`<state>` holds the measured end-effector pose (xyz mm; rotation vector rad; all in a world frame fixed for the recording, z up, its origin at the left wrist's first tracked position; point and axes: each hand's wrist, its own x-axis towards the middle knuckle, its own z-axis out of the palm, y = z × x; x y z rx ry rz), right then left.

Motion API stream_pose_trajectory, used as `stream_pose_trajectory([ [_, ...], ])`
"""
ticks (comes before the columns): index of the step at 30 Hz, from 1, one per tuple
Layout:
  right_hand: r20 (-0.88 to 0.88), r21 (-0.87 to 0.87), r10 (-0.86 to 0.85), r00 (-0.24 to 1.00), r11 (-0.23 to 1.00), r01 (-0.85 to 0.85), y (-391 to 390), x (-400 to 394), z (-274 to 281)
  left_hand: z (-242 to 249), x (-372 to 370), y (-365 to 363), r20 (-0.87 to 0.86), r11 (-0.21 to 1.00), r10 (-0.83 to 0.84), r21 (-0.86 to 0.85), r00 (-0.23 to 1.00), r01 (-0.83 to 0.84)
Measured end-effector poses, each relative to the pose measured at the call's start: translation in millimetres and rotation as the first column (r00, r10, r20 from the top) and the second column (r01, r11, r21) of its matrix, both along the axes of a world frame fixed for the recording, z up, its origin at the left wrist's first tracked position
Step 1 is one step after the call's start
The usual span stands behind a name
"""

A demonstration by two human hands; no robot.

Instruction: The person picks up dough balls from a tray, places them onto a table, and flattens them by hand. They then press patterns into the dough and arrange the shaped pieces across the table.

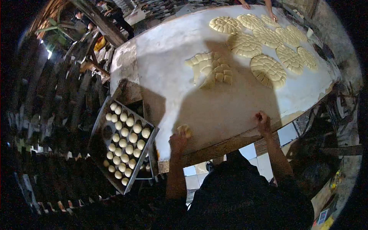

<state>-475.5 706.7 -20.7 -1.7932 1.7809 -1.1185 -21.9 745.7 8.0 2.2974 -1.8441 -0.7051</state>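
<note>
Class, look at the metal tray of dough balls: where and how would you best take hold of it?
Probably by two opposite raised walls of the metal tray, coming from outside and above. The walls stand free, while round dough balls fill much of the inside and might roll if it tips.

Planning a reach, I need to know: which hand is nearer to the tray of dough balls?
Left. The left hand is a little right of the tray; the right hand is much farther right along the table.
</note>
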Motion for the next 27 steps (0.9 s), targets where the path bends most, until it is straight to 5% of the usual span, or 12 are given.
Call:
stream_pose_trajectory([
  [3, 0.354, 0.168, 0.099, 0.930, 0.972, -0.168, 38, 18, -18, -34, 37, 41, 0.093, 0.946, -0.276, -0.152, 0.957, 0.287],
  [5, 0.327, 0.289, 0.215, 0.920, 0.904, -0.314, 58, 66, 20, -74, 27, 52, 0.427, 0.730, -0.450, -0.330, 0.785, 0.598],
  [6, 0.530, 0.331, 0.182, 0.828, 0.855, -0.400, 64, 100, 48, -77, 3, 44, 0.417, 0.648, -0.509, -0.391, 0.753, 0.654],
  [7, 0.702, 0.346, 0.124, 0.701, 0.801, -0.488, 67, 131, 67, -52, -40, 30, 0.019, 0.714, -0.596, -0.446, 0.803, 0.540],
  [9, 0.650, 0.189, 0.319, 0.690, 0.811, -0.554, 62, 147, 73, 18, -89, 3, -0.391, 0.855, -0.487, -0.398, 0.781, 0.334],
  [12, 0.431, 0.491, 0.176, 0.885, 0.777, -0.393, 41, 122, 83, 85, -123, -58, -0.407, 0.920, -0.237, -0.387, 0.882, 0.068],
  [16, 0.332, 0.125, 0.032, 0.943, 0.989, -0.077, 6, 57, 81, 60, -123, -180, -0.353, 0.866, -0.203, -0.501, 0.913, -0.001],
  [19, 0.169, 0.323, 0.083, 0.982, 0.937, -0.135, -29, 5, 73, 21, -146, -231, -0.232, 0.820, -0.230, -0.569, 0.945, 0.060],
  [21, 0.076, 0.232, 0.114, 0.991, 0.964, -0.129, -49, -10, 65, -4, -168, -232, -0.209, 0.769, -0.200, -0.638, 0.957, 0.021],
  [23, 0.007, 0.118, 0.175, 0.985, 0.978, -0.174, -70, -20, 57, 13, -176, -202, -0.377, 0.941, 0.041, -0.295, 0.925, -0.162],
  [25, -0.041, -0.001, 0.256, 0.966, 0.967, -0.256, -80, -30, 45, 59, -185, -154, -0.456, 0.952, 0.295, 0.060, 0.840, -0.301],
  [27, 0.027, 0.094, 0.459, 0.888, 0.883, -0.459, -50, -59, -9, 30, -167, -85, -0.333, 0.976, 0.146, -0.102, 0.931, -0.190],
])
